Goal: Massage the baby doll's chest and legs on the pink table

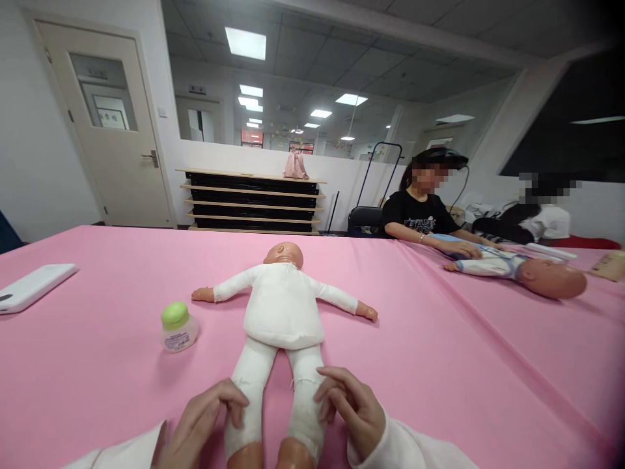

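As the white cloth-bodied baby doll with brown plastic head [284,309] lies on the pink-covered bench [420,371], arms spread, feet toward us, our left hand [202,413] and right hand [355,407] touch its legs from either side, fingers half-open, loosely curled, gripping nothing. Left of it, we see a translucent round jar with green lid [178,332], upright.

The doll [284,306] lies on the table [430,371]; left of it stands the jar [178,333]; farther right lies another doll [512,267]; behind, at left, the door [127,166].
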Motion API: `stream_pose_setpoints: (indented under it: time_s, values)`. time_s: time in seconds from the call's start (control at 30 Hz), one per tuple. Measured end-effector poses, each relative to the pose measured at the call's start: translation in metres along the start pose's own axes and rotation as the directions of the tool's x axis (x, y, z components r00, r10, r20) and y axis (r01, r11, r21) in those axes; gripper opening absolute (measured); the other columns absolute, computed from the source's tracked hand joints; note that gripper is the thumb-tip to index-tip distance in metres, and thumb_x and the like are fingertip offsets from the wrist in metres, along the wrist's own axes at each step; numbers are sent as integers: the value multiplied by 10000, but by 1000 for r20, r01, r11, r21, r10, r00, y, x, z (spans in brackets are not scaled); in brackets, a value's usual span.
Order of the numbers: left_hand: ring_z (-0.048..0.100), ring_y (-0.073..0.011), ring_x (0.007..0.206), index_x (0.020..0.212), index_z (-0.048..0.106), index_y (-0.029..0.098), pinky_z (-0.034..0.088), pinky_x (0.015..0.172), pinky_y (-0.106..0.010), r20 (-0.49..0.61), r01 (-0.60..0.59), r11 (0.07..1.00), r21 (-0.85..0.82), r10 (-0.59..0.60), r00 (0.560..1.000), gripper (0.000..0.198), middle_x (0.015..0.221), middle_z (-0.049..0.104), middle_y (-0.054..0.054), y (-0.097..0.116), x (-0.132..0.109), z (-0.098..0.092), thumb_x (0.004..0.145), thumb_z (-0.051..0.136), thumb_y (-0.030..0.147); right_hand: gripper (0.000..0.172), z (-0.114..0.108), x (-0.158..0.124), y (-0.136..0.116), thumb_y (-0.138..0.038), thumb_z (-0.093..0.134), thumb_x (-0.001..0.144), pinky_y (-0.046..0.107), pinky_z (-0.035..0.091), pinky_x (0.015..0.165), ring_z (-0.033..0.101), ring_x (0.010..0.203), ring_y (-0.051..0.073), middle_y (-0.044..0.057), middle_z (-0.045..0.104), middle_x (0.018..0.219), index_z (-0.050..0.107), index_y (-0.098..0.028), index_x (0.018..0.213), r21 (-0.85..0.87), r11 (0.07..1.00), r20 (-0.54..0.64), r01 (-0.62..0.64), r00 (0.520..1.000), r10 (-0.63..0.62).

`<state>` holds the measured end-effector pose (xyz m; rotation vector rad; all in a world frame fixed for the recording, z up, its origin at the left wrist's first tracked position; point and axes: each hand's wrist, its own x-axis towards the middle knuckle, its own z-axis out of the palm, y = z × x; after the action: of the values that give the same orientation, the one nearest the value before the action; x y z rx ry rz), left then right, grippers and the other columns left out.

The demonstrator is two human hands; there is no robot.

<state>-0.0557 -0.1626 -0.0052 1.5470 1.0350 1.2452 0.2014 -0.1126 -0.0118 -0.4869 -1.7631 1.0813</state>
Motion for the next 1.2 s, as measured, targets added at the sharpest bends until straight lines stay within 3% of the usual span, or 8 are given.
stream_pose_setpoints:
  time_s: [0.13,0.27,0.47,0.6,0.73,0.83,0.97,1.2]
  values:
    - [462,-209,1083,1165,532,267,446,909,-338,-13,37,905,425,-35,999,373,1175,474,-51,10,10,5,907,340,456,306,-3,6,9,-382,428,986,152,405,768,467,853,87,63,460,903,600,-129,996,-367,930,-54,-32,998,12]
    - [293,-260,1247,1288,448,308,310,1027,-463,91,-103,775,623,59,994,409,1362,298,-30,2,11,8,896,385,402,326,8,0,10,-387,386,973,299,334,941,330,1125,187,76,331,1188,557,-185,1163,-639,761,-20,114,986,-165]
    - [259,-247,1273,1192,540,352,212,1060,-506,386,-330,774,541,120,915,330,1307,388,8,12,9,6,928,345,384,362,9,0,-7,-404,299,1000,459,-46,1049,3,1264,266,0,185,1316,478,-245,1272,-728,600,403,331,915,-16]
    - [456,-199,1117,918,667,245,317,1039,-378,292,-267,933,240,193,937,389,970,598,-31,7,-1,3,937,315,410,336,5,10,-26,-369,324,1009,352,-183,1053,159,1255,182,-13,362,1206,395,-247,1314,-460,776,616,431,785,-70]
    - [550,-184,765,756,634,149,460,748,-273,59,-45,997,-64,49,997,487,653,549,-73,-1,-5,4,927,296,454,415,6,4,-25,-398,219,1060,262,295,1033,513,936,93,41,518,912,151,-201,1419,26,986,397,167,903,-164]
    - [454,-137,549,775,587,120,397,563,-223,5,65,974,-217,-66,998,456,547,455,-42,0,2,4,891,371,504,404,0,-1,-9,-385,246,1065,217,407,894,544,678,83,22,496,662,207,-95,1343,134,990,136,45,989,-64]
    - [470,-140,684,930,540,145,406,649,-210,-95,170,979,-110,-180,979,376,686,464,-30,1,12,0,860,461,506,414,-16,5,8,-406,392,1016,145,443,722,512,692,76,50,477,737,324,-55,1223,-80,991,-62,-108,993,103]
    - [407,-226,1130,1144,534,241,392,962,-392,-7,44,894,446,-45,999,365,1217,421,-69,5,16,1,892,381,456,386,-9,2,20,-438,368,985,215,358,979,339,1134,143,87,333,1173,544,-153,1177,-652,750,-33,112,984,-176]
